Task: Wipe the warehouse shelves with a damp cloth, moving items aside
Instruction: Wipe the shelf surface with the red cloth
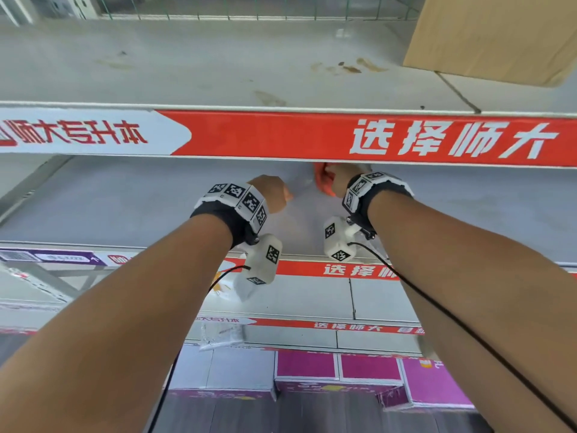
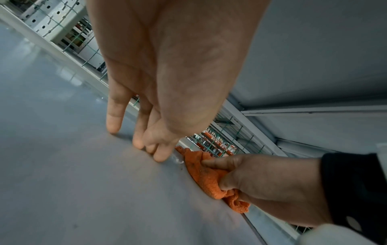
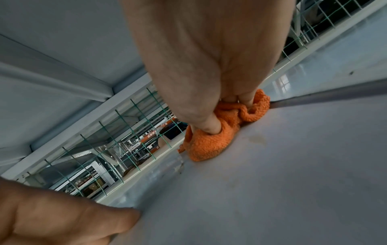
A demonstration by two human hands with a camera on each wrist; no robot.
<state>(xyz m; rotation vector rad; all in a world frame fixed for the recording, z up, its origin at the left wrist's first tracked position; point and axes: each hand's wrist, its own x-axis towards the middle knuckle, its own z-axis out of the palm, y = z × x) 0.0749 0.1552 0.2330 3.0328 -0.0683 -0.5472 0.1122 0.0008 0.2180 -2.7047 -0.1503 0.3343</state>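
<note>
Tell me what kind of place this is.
Probably a warehouse or stockroom: tiered grey metal shelves with red printed edge strips, green wire mesh backing, and a cardboard box on the top tier. The right hand presses an orange cloth onto one shelf.

Bare shelf (image 1: 125, 207) leftward, green wire mesh (image 3: 117, 132) blocking the back
</note>
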